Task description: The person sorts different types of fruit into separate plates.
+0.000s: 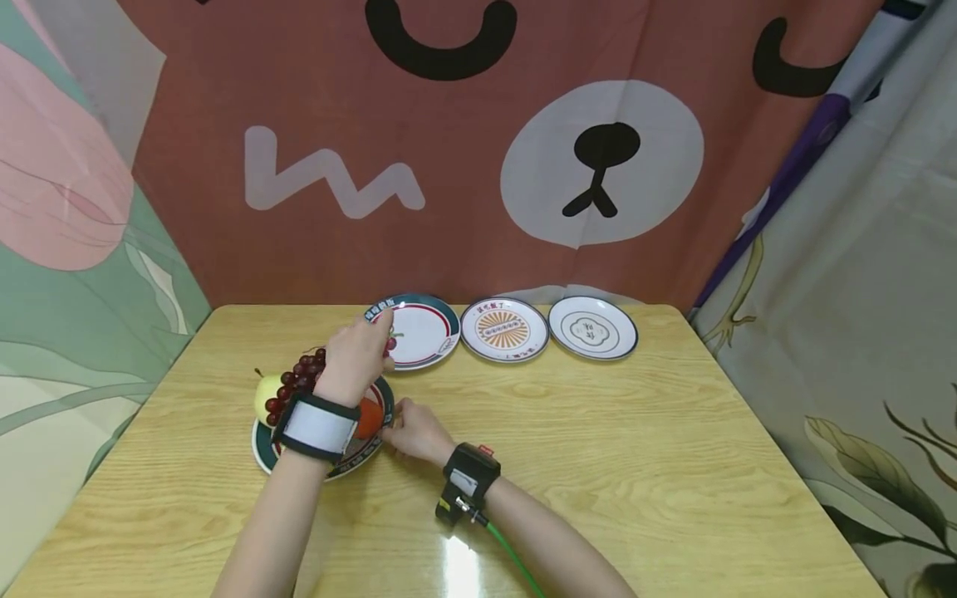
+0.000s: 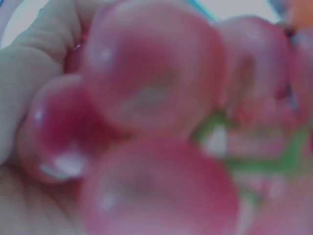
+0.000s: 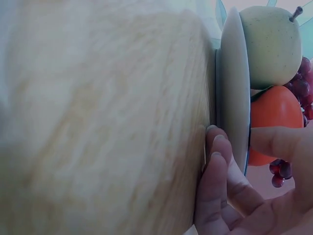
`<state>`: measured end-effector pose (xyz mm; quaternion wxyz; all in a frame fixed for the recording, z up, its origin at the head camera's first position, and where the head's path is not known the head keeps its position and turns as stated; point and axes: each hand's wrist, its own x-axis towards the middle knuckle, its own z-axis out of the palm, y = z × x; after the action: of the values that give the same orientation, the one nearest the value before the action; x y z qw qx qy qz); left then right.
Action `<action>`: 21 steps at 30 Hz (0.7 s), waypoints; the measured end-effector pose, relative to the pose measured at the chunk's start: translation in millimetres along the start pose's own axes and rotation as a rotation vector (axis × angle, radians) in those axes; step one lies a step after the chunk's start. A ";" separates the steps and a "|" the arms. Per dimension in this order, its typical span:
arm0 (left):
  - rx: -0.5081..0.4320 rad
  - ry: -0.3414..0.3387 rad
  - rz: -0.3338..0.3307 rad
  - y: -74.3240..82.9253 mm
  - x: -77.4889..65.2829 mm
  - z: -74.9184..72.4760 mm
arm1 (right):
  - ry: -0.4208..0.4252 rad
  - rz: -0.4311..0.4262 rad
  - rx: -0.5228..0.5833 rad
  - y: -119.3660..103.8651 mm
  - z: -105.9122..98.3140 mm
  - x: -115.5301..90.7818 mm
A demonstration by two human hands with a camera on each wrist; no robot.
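Note:
My left hand (image 1: 357,353) grips a bunch of red grapes (image 1: 301,380) above a green-rimmed plate (image 1: 262,448) at the table's left. Blurred grapes (image 2: 156,63) fill the left wrist view, with the fingers (image 2: 34,63) wrapped along their side. On that plate sit a pale yellow-green fruit with a stem (image 3: 271,46), like a pear, and a round orange-red fruit (image 3: 275,115). My right hand (image 1: 419,430) pinches the plate's right edge; in the right wrist view the thumb lies over the rim (image 3: 234,93) and the other fingers are underneath.
Along the table's back edge stand another green-rimmed plate (image 1: 422,332), a plate with an orange sunburst (image 1: 505,330) and a white plate with a dark rim (image 1: 593,328). A printed curtain (image 1: 449,257) hangs behind. A green cable (image 1: 516,565) trails from the right wrist.

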<state>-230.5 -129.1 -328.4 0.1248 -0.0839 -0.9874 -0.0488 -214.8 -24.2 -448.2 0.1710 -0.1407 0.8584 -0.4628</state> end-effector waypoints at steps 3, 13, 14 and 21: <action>-0.098 -0.027 0.037 5.7 27.3 -12.5 | 0.007 -0.034 -0.002 1.8 0.5 0.6; -0.256 -0.067 -0.096 24.1 118.7 53.3 | 0.027 -0.133 -0.016 12.3 3.5 4.7; -0.245 -0.063 -0.115 22.8 122.3 63.2 | 0.028 -0.144 -0.031 12.1 3.7 4.7; -0.104 -0.059 -0.257 8.3 129.3 110.6 | 0.023 -0.145 -0.101 12.1 3.4 1.0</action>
<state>-378.9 -88.2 -401.4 0.0841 0.0355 -0.9894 -0.1132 -215.3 -20.6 -460.3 0.1200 -0.2055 0.8702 -0.4315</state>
